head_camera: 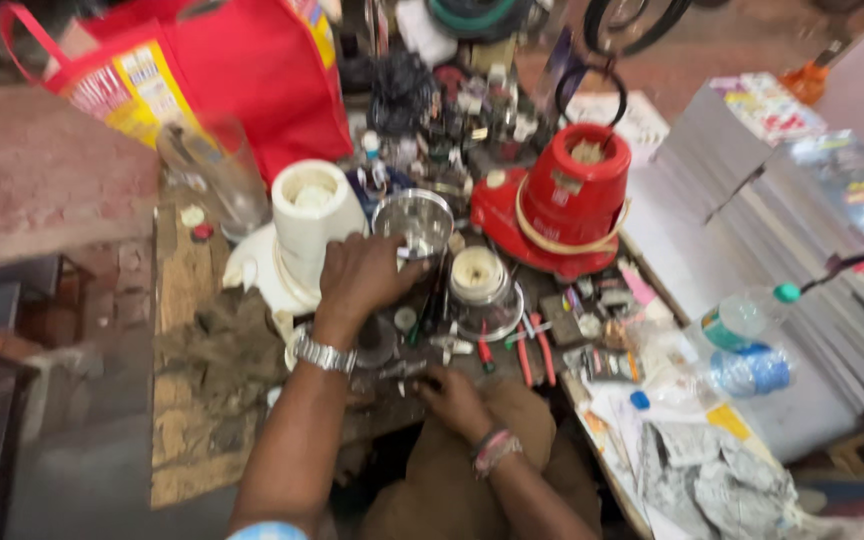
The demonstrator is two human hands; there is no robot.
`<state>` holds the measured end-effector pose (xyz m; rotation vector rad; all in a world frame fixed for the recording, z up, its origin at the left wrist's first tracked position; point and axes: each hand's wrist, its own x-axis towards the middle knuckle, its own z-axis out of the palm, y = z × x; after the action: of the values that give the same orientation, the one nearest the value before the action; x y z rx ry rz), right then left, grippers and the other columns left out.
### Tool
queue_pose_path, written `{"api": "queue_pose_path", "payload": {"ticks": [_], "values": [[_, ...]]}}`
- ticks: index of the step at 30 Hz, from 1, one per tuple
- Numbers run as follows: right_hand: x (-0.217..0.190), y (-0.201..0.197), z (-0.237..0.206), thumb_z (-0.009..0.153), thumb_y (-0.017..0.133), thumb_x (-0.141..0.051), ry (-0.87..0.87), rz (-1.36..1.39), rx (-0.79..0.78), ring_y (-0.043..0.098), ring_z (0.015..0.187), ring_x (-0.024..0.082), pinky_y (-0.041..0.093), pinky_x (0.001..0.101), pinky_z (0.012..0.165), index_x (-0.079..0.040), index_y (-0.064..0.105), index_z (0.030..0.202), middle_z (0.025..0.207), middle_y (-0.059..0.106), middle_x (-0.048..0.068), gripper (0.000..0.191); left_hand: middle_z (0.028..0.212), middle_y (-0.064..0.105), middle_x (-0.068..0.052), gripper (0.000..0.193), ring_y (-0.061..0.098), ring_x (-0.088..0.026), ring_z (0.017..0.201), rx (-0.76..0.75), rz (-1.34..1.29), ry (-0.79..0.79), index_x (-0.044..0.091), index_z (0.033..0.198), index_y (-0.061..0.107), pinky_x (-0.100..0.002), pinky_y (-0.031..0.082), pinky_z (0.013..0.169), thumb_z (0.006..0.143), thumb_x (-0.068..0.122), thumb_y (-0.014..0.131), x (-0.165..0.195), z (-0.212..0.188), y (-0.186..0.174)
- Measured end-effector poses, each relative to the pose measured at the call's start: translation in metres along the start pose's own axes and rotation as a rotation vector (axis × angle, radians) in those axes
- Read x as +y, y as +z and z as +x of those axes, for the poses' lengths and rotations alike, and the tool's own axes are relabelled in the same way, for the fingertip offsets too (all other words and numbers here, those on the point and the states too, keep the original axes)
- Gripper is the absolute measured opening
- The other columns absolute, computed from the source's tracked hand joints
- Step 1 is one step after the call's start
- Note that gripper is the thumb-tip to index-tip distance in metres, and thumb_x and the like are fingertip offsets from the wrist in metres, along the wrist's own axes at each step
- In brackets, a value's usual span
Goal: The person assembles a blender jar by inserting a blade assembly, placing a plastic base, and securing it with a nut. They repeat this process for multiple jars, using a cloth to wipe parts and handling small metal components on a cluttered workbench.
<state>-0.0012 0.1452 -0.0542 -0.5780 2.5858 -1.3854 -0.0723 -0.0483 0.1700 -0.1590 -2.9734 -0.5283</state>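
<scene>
Red mixer base (564, 200) beside steel jar (414, 222)

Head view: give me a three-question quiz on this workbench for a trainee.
1. True or false: the left hand rests against the steel jar.
2. Which stands right of the steel jar? A) red mixer base B) white mixer base C) red bag
3. Fill in: the right hand is low on the bench, just below the small metal ____.

Key:
1. True; its fingers reach the jar's near side, though blur hides the exact grip.
2. A.
3. Parts; blur hides whether the hand holds one.
</scene>
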Motion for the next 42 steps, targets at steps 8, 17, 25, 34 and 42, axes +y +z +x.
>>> {"api": "queue_pose_path", "payload": {"ticks": [8,17,25,34,42], "values": [[-0.002,-0.001,-0.001,0.09,0.071,-0.022,0.072,0.003,-0.017,0.074,0.089,0.029,0.057,0.0396,0.08,-0.004,0.075,0.106,0.098,0.076,0.017,0.025,0.098,0.076,-0.014,0.049,0.068,-0.036,0.096,0.065,-0.007,0.039,0.014,0.111,0.076,-0.051,0.047,0.082,0.083,0.054,0.072,-0.002,0.003,0.005],[-0.007,-0.004,-0.002,0.09,0.072,-0.02,0.029,-0.01,-0.016,0.074,0.085,0.029,0.057,0.0403,0.077,-0.003,0.075,0.106,0.094,0.076,0.018,0.024,0.094,0.077,-0.014,0.046,0.067,-0.035,0.098,0.052,-0.008,0.017,0.015,0.11,0.077,-0.052,0.046,0.084,0.083,0.052,0.073,-0.004,0.003,0.008],[-0.013,-0.007,0.001,0.091,0.071,-0.022,0.071,-0.022,-0.04,0.073,0.079,0.03,0.056,0.0407,0.073,-0.003,0.075,0.105,0.088,0.075,0.018,0.023,0.104,0.073,-0.017,0.042,0.065,-0.04,0.101,0.127,-0.067,-0.077,0.009,0.12,0.068,-0.056,0.049,0.08,0.089,0.038,0.068,-0.009,0.005,0.011],[0.004,0.004,-0.004,0.093,0.071,-0.024,0.016,-0.016,0.01,0.073,0.084,0.03,0.056,0.0407,0.074,-0.006,0.075,0.109,0.096,0.075,0.017,0.024,0.125,0.061,-0.031,0.046,0.06,-0.049,0.11,0.399,-0.297,0.051,-0.003,0.136,0.056,-0.054,0.051,0.091,0.091,0.006,0.062,-0.041,0.012,0.039],[-0.003,-0.001,-0.001,0.091,0.071,-0.021,0.047,-0.005,-0.032,0.074,0.084,0.028,0.057,0.039,0.076,-0.007,0.075,0.108,0.095,0.076,0.015,0.022,0.129,0.059,-0.031,0.058,0.059,-0.049,0.116,0.345,-0.328,-0.004,-0.002,0.137,0.055,-0.053,0.048,0.095,0.09,0.025,0.074,-0.035,0.012,0.026]]}}
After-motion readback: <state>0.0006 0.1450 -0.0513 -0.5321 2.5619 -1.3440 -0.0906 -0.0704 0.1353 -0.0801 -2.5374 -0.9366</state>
